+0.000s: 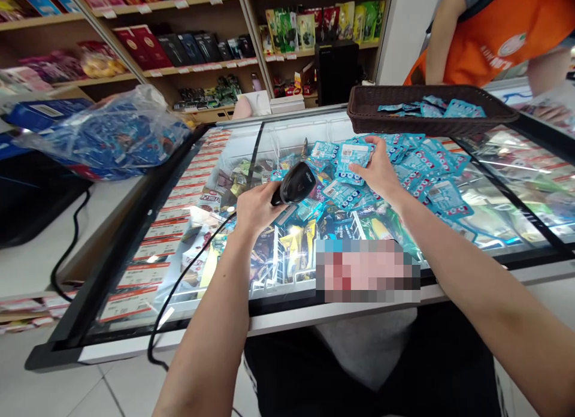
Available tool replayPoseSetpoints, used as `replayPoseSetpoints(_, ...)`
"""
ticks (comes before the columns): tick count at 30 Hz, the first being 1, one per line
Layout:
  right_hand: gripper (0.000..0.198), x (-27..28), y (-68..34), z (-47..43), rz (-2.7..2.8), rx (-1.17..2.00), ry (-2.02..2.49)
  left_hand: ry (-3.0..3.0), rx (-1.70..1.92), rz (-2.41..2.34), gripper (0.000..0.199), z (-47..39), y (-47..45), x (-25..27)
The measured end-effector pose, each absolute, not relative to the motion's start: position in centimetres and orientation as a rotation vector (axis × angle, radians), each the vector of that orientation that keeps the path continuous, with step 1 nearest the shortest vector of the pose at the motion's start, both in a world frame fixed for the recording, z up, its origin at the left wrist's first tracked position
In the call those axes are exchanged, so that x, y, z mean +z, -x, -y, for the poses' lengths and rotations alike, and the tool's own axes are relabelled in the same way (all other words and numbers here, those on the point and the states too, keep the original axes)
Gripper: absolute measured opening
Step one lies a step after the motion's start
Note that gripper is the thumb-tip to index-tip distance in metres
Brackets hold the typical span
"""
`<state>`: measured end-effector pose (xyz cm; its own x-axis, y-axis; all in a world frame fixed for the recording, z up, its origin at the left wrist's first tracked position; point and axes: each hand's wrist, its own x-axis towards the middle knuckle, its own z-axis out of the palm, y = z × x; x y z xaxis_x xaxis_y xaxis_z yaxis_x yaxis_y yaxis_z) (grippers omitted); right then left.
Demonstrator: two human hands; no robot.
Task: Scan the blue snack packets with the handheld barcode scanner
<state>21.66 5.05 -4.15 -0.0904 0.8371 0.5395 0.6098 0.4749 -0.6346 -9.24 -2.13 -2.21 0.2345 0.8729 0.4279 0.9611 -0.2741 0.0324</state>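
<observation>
My left hand [255,208] is wrapped round a black corded barcode scanner [296,183], whose head points toward the pile of packets. Between the thumb and fingers of my right hand [376,170] is a light-blue packet [351,158], its barcode label facing up. Many similar blue packets [422,165] lie heaped on the glass top of a freezer [276,309], around and beyond my right hand. Behind the heap stands a dark brown woven basket [404,124] with several more blue packets inside. The scanner's cable [191,267] runs down over the freezer's front edge.
Packaged frozen goods [291,249] show through the glass, with price labels [153,249] along its left side. A plastic bag of blue packages [130,132] sits at left. Across the freezer stands a person in an orange apron [503,39]. Stocked shelves [193,63] line the back.
</observation>
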Motion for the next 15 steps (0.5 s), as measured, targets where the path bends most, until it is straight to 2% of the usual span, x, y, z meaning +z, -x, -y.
replayPoseSetpoints(4, 0.067, -4.6, -22.1, -5.2, 1.776, 0.416, 1.226, 2.305, -0.518, 1.663, 0.044, 2.2, 9.0, -2.1)
replayPoseSetpoints(8, 0.055, -3.5, -22.4, -4.7, 1.879, 0.345, 1.214, 2.34, -0.522, 1.603, 0.042, 2.1, 8.8, -2.3)
replayPoseSetpoints(15, 0.055, -3.5, -22.1, -4.3, 1.844, 0.336, 1.218, 2.376, -0.486, 1.562, 0.041, 1.9, 8.6, -2.7)
